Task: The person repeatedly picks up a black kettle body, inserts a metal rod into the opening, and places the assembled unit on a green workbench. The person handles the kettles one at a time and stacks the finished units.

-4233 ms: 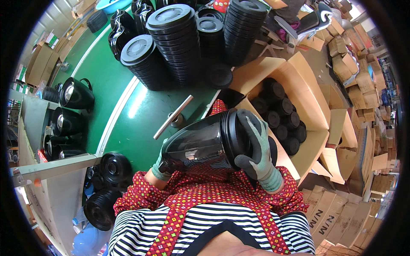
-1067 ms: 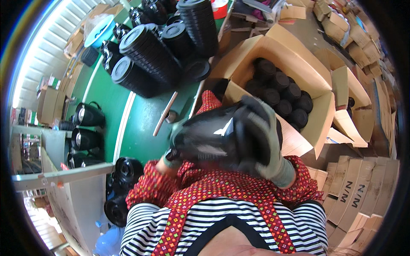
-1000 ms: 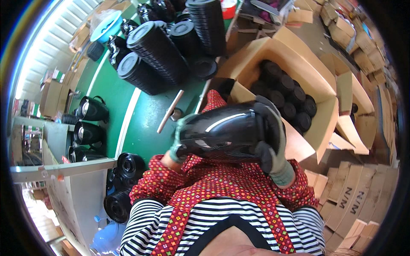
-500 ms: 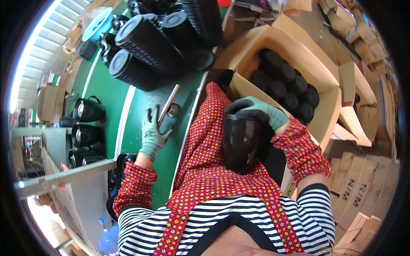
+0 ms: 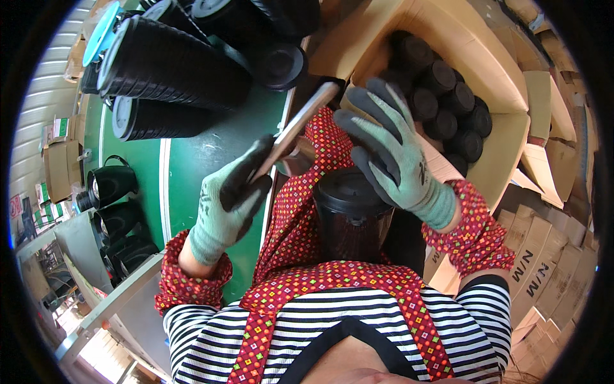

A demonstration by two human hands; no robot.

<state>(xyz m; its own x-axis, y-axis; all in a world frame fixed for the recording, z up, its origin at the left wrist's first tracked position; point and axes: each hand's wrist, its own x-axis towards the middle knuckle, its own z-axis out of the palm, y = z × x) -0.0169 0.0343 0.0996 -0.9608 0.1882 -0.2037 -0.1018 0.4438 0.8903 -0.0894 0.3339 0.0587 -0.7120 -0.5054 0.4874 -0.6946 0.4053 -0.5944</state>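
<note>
Count: one black jar point(image 5: 350, 217), lid up against your apron point(image 5: 279, 240); one T-shaped tool point(image 5: 300, 128); one loose black lid point(image 5: 281, 66), beyond jar. Open carton point(image 5: 505, 137) right of jar, at least eight black cylinders point(image 5: 441, 125) inside. Green desk point(image 5: 187, 185) left of jar, bearing black stacks point(image 5: 173, 67). Your left hand point(image 5: 229, 203): clenched round tool's bar. Your right hand point(image 5: 398, 150): released, fingers spread, partly hiding jar; contact, cannot tell.

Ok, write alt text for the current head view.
A person's green-gloved left hand holds a long grey bar with a round metal fitting; the green-gloved right hand is spread near a black lidded container. Right, a brown cardboard box holds black cylinders.
</note>
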